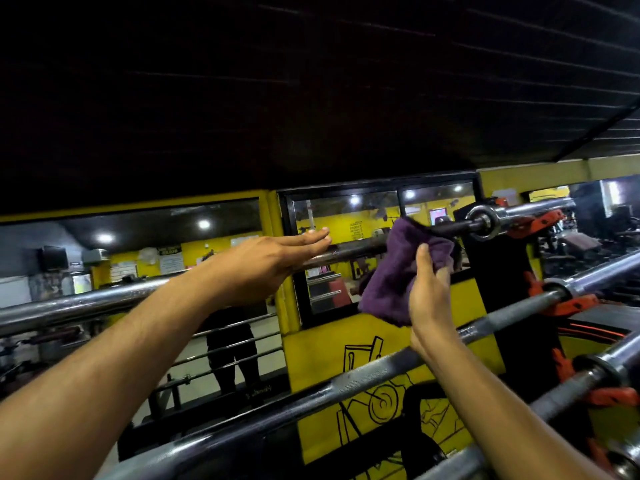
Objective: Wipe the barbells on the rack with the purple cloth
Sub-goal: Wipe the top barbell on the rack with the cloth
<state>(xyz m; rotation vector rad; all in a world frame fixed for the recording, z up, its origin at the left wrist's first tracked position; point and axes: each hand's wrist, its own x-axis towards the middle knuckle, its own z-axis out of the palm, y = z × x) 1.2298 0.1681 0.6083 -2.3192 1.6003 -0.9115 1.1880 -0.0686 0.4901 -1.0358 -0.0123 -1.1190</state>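
Several chrome barbells lie across a rack with orange hooks [554, 220]. The top barbell [86, 303] runs from the left edge up to its collar [483, 221] at the right. My right hand [429, 289] grips a bunched purple cloth [398, 268] that is draped over the top barbell's shaft, just left of the collar. My left hand [270, 261] hovers over the same bar farther left, fingers straight and holding nothing. A second barbell [381, 372] runs below, passing under my right wrist. A third barbell [561, 400] lies lower at the right.
A black upright post [498, 271] of the rack stands behind the cloth. Behind the bars is a yellow wall [318, 358] with black drawings and a large mirror [138, 258] showing the gym and a standing person's reflection. A dark ceiling fills the upper half.
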